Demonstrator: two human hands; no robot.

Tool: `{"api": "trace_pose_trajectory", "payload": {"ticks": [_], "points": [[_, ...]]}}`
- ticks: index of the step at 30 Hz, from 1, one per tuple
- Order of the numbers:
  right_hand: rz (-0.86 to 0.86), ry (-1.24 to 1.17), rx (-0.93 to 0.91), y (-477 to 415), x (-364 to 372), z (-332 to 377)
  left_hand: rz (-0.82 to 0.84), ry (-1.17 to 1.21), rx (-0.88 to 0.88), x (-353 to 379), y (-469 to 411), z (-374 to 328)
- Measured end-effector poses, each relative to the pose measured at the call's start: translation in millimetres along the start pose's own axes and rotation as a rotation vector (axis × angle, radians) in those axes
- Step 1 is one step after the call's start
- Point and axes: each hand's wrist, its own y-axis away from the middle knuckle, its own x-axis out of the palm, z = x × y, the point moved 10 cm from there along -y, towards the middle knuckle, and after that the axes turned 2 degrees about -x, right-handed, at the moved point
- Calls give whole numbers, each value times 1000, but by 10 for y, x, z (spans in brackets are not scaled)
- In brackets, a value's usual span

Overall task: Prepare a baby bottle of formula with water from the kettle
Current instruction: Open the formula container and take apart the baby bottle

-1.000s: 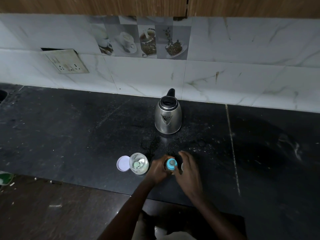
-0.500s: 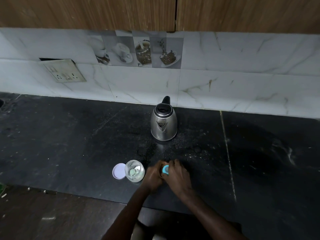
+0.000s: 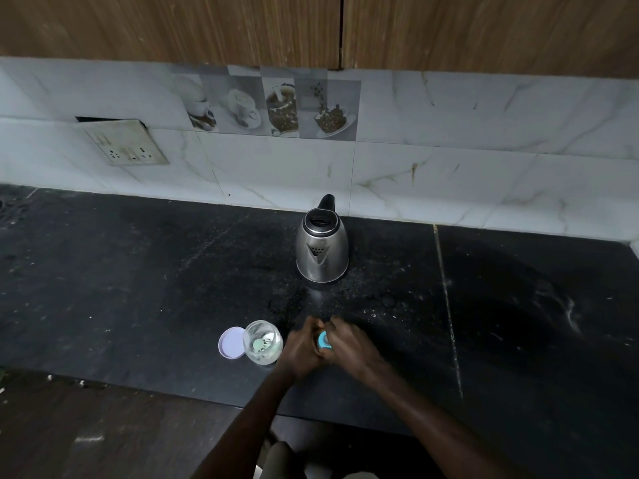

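Both hands now meet over a small blue-capped bottle (image 3: 324, 339) at the counter's (image 3: 138, 288) front edge. Left hand (image 3: 300, 347) wraps its body; right hand (image 3: 349, 344) has closed over the cap vs. 1 s ago, when it hovered apart, prob. twisting it. Kettle (image 3: 322, 248) sits untouched behind; open jar (image 3: 262, 342) & lid (image 3: 231, 342) just left.

One head-worn camera looks forward and down at the counter (image 3: 138, 288), wall behind it.
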Motion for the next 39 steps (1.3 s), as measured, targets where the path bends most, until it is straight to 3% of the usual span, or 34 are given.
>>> {"api": "trace_pose_trajectory", "payload": {"ticks": [12,16,19,22,30,34,39], "points": [[13,112,-294,223,-240,-15,62,-34,-60,-17,-40,8],[147,-135,-268,457,-294,-54,97,-35,-52,-7,-81,36],[35,-27,-236,278,-297,39,93,21,-50,32,-52,77],[24,113,-20,58,-92,116,4,146,-100,121,72,170],[-211,180,185,-61,-17,40,-209,443,-261,386,52,361],[-317,276,89,-120,-16,41,-251,468,-274,455,-30,436],[-436,273,-163,-153,-41,103,-201,449,-238,449,-79,444]]}}
